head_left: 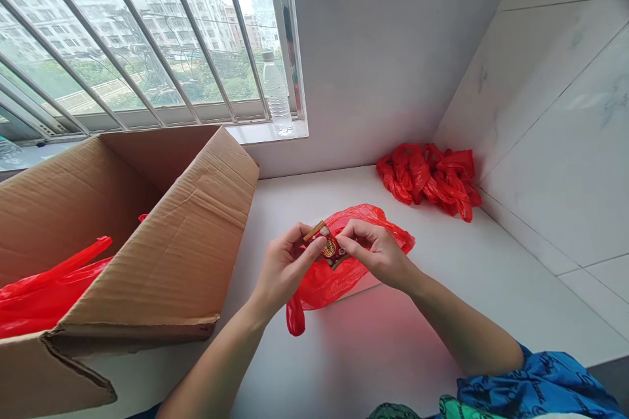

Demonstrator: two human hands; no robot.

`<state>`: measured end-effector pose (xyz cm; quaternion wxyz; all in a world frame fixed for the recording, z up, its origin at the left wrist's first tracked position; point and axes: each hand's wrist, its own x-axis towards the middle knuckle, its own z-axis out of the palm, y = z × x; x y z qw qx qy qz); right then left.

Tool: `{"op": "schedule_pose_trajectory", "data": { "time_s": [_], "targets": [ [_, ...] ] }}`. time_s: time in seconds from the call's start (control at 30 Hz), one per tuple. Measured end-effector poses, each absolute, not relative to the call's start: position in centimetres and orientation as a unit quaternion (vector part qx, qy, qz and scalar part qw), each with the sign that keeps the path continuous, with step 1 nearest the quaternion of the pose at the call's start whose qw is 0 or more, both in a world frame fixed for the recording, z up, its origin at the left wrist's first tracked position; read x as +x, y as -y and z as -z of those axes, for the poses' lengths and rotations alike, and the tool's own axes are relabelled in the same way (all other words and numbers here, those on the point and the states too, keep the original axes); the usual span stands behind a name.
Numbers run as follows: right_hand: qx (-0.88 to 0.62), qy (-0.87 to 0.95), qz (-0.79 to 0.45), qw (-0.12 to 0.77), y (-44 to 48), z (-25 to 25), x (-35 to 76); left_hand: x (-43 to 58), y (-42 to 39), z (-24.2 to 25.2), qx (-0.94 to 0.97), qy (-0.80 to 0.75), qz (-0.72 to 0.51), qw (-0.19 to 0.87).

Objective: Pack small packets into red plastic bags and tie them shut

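Observation:
Both hands meet over the middle of a white counter [422,314]. My left hand [284,267] and my right hand [376,252] pinch a small red and gold packet [328,246] between their fingertips. Under and behind the hands lies a red plastic bag [339,275], its handle trailing down towards me; my left hand seems to hold the bag against its palm too. Both hands are closed in a pinch.
A large open cardboard box [162,262] stands at the left, with a red plastic bag [44,294] inside. A heap of red bags [432,180] lies in the far right corner by the tiled wall. A clear water bottle [276,95] stands on the barred window's sill.

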<state>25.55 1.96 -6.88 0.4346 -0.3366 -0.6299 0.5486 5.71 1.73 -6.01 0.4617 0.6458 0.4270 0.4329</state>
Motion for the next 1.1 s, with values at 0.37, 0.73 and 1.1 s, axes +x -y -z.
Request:
{"op": "schedule_pose_trajectory", "data": {
  "time_s": [0.37, 0.73, 1.1],
  "targets": [
    [-0.349, 0.6, -0.541, 0.474, -2.8, 7.8, 25.2, 5.7, -1.6, 5.9, 0.678, -0.435, -0.376, 0.458],
    [-0.357, 0.595, -0.567, 0.443, -2.3, 6.0, 25.9, 4.6, -1.7, 5.3, 0.678, -0.381, -0.345, 0.526],
    [-0.357, 0.602, -0.586, 0.408, -3.0, 7.2, 26.3, 4.4, -2.0, 4.8, 0.653, -0.41, -0.408, 0.489]
  ]
}}
